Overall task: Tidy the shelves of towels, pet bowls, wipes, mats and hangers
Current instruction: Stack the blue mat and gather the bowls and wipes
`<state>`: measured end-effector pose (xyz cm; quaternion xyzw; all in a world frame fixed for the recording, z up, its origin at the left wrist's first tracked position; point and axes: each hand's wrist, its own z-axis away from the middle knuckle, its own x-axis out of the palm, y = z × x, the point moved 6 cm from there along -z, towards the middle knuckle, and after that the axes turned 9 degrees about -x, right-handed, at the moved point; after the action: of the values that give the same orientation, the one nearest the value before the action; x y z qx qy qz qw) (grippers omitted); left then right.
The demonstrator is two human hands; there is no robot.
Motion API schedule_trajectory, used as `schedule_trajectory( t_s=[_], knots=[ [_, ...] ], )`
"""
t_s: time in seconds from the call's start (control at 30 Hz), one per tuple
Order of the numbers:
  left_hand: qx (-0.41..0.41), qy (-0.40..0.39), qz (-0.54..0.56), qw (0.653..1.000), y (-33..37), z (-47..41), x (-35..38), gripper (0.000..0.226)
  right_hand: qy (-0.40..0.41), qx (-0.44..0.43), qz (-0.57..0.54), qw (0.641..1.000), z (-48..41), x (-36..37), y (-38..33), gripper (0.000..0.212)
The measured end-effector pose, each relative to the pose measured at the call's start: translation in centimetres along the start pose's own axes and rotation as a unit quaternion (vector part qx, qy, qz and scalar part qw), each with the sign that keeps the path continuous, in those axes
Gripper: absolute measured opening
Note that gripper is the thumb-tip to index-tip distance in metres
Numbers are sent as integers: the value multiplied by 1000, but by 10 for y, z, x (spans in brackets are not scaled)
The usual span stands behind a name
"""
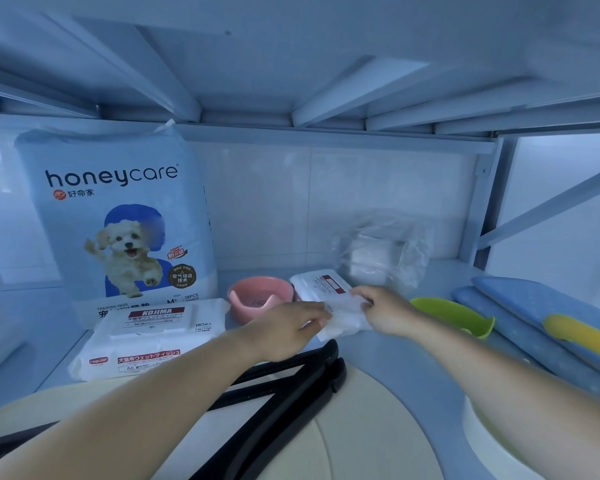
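Hands: left hand (291, 329), right hand (383, 310) pinch white wipe (344, 318), long axis left-right.

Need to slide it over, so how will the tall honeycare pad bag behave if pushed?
The honeycare bag stands upright, tall and fairly slim, so a high push may tip it. Its crinkled plastic wrap suggests a soft pack that probably dents.

Bluish light; seemingly tiled wall (361, 202) behind shelving (483, 202).

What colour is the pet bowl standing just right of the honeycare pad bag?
Pink. The bowl shows best in the head view, the only one.
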<state>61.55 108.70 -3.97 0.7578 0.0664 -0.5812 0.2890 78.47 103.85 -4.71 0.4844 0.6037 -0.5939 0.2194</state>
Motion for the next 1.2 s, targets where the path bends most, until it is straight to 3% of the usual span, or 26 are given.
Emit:
schedule_trajectory(
  t_s=[0.13, 0.37, 0.5, 0.6, 0.73, 0.83, 1.03, 1.2],
  knots=[
    [4, -11, -24, 1000, 0, 0, 3, 39, 28, -28, 36, 999, 6, -4, -4, 36],
    [12, 6, -20, 1000, -3, 3, -3, 37, 209, -177, 169, 947, 9, -62, -42, 32],
    [8, 76, 39, 996, 4, 0, -26, 31, 152, -113, 292, 938, -21, -78, -34, 47],
    [-23, 104, 47, 993, 10, 5, -39, 30, 84, -45, 301, 949, -43, -70, -15, 51],
    [-67, 148, 88, 983, 5, 12, -40, 25, 100, -46, 329, 938, -55, -63, -7, 36],
    [-103, 150, 114, 977, 2, 11, -39, 24, 105, -34, 314, 943, -60, -69, -1, 38],
    [-112, 59, 27, 992, 9, 2, -21, 37, 89, -38, 325, 941, -68, -75, 11, 42],
    [-101, 23, -160, 982, 24, -13, 4, 47, 69, -64, 294, 951, -61, -97, 11, 30]
  ],
)
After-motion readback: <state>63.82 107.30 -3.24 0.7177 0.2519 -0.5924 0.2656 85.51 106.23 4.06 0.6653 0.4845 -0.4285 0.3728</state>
